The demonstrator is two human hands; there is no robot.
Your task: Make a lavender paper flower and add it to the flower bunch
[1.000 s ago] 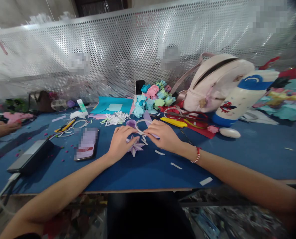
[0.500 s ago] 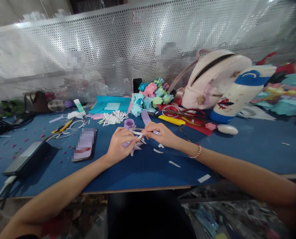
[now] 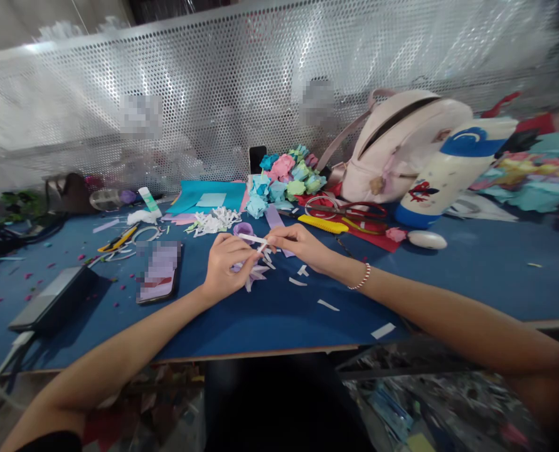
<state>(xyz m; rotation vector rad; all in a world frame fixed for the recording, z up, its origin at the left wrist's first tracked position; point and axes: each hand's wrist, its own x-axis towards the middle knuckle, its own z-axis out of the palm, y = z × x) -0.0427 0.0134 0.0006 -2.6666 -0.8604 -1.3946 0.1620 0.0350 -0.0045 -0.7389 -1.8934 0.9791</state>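
My left hand [image 3: 229,263] and my right hand [image 3: 298,245] meet over the table, fingertips pinched on a narrow white paper strip [image 3: 253,239]. The strip looks bent, one part slanting down between the fingertips. Below my left fingers lie pointed lilac paper pieces [image 3: 255,276], partly hidden. Just behind the hands is a purple tape-like roll [image 3: 243,230]. A lilac paper strip [image 3: 274,217] lies beyond my right fingers. Small white paper scraps [image 3: 302,270] are scattered beside my right hand.
A phone [image 3: 159,273] and a power bank [image 3: 53,298] lie to the left. Behind are white paper shreds [image 3: 216,221], crumpled coloured paper flowers [image 3: 283,179] and a yellow cutter [image 3: 324,224]. At right stand a pink backpack [image 3: 401,144] and a white-blue bottle [image 3: 453,172].
The white strip has turned and now shows flatter and longer between my fingertips. Both hands stay close together, with the right fingers slightly shifted. The view has moved a little.
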